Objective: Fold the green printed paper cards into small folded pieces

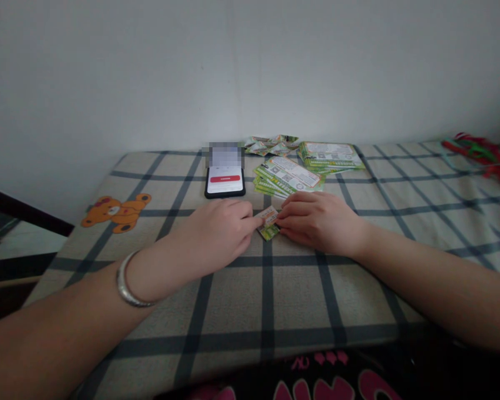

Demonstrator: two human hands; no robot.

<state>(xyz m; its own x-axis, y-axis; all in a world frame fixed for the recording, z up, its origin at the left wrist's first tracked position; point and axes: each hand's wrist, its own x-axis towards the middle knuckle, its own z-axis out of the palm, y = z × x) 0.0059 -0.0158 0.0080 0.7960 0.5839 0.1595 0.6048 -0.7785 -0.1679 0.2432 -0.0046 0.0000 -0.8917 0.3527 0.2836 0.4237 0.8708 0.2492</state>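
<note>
A small folded leaflet, green and white with print, lies on the checked tablecloth between my hands. My left hand, a silver bangle on its wrist, has curled fingers, with the index finger pressed on the leaflet's left side. On the opposite side, my right hand pinches the leaflet's edge with its fingers together. The thumbs are mostly hidden. Just beyond my right hand, several flat leaflets of similar print lie fanned out.
A phone with a lit screen lies beyond my left hand. Against the wall are several folded paper pieces and a leaflet stack. An orange bear cutout lies left. Something red and green sits far right.
</note>
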